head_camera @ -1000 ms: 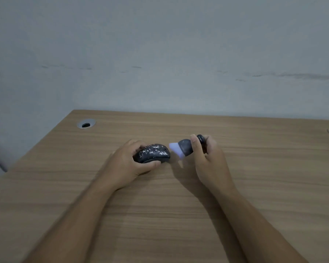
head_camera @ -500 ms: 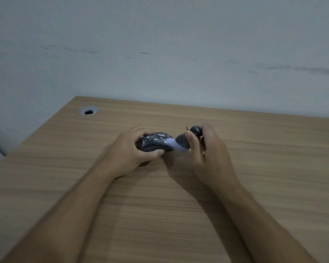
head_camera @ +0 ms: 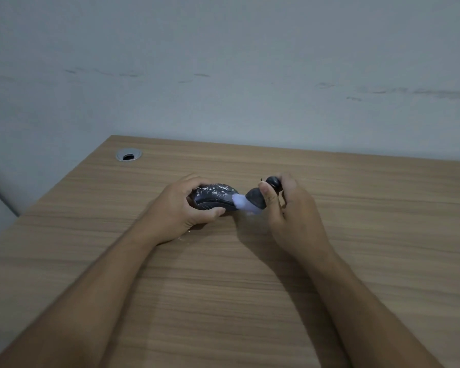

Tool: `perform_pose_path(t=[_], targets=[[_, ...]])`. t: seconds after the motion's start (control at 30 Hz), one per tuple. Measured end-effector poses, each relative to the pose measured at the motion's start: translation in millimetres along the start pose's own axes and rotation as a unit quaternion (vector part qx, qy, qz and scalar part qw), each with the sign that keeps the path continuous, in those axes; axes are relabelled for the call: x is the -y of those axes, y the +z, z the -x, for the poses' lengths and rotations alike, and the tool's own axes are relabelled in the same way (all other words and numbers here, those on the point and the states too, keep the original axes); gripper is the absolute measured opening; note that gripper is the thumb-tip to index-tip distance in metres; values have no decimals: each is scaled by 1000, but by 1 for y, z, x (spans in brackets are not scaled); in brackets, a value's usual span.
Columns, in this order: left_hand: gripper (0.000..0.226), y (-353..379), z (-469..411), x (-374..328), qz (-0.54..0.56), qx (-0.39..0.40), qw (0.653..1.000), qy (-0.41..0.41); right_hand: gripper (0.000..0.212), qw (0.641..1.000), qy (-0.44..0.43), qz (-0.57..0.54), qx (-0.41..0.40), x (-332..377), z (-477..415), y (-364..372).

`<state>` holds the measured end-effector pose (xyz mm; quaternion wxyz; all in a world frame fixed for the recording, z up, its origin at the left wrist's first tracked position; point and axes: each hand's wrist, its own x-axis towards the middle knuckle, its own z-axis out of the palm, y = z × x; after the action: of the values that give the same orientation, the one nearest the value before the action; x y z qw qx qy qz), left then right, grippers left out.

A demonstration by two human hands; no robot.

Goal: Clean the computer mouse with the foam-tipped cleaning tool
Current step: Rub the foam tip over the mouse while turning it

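Note:
A dark computer mouse (head_camera: 215, 195) speckled with white bits rests on the wooden desk (head_camera: 250, 288), near its middle. My left hand (head_camera: 181, 211) grips the mouse from the left, thumb along its near side. My right hand (head_camera: 290, 211) holds the foam-tipped cleaning tool (head_camera: 255, 199), a stubby dark body with a round black knob at its far end. Its pale foam tip (head_camera: 242, 205) touches the right end of the mouse. Part of the tool's body is hidden by my thumb and fingers.
A round metal cable grommet (head_camera: 128, 155) sits in the desk's back left corner. A plain grey wall (head_camera: 223, 75) rises directly behind the desk. The desk's left edge runs diagonally toward me.
The foam tip, apart from the mouse a second ago, moved left onto its right end and stays pressed there. My left hand kept hold of the mouse. The camera shifted slightly.

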<state>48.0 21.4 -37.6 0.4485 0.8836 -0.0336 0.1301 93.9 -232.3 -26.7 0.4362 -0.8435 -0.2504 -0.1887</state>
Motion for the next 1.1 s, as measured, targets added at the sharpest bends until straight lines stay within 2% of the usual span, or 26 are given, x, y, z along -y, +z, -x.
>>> perform_pose_path(t=[0.17,0.27,0.37,0.47,0.6,0.8,0.9,1.03,1.1], targets=[[40,-1,-1,-2,-25,-4,1000,7,18,997,19,-35,-70,1,-5,-8],[40,-2,0,-2,-34,-3,999,12,18,999,-19,-34,-16,10,0,-5],[39,-2,0,-2,-23,3,1000,12,17,998,-42,22,38,4,2,-6],[38,0,0,-1,-16,7,1000,11,17,999,-4,46,25,-8,-3,-16],[40,-1,-4,0,-15,13,1000,13,16,998,24,-4,-52,-2,-7,-18],[43,-1,-5,6,-13,8,1000,23,14,1000,-23,16,11,6,3,-2],[42,2,-4,3,-17,4,999,42,15,999,-6,38,-24,-1,-1,-8],[43,3,-2,-2,-22,9,999,48,17,996,1,5,-94,3,-4,-10],[44,4,-1,-4,-12,14,999,46,16,995,-10,5,-98,5,-5,-6]])
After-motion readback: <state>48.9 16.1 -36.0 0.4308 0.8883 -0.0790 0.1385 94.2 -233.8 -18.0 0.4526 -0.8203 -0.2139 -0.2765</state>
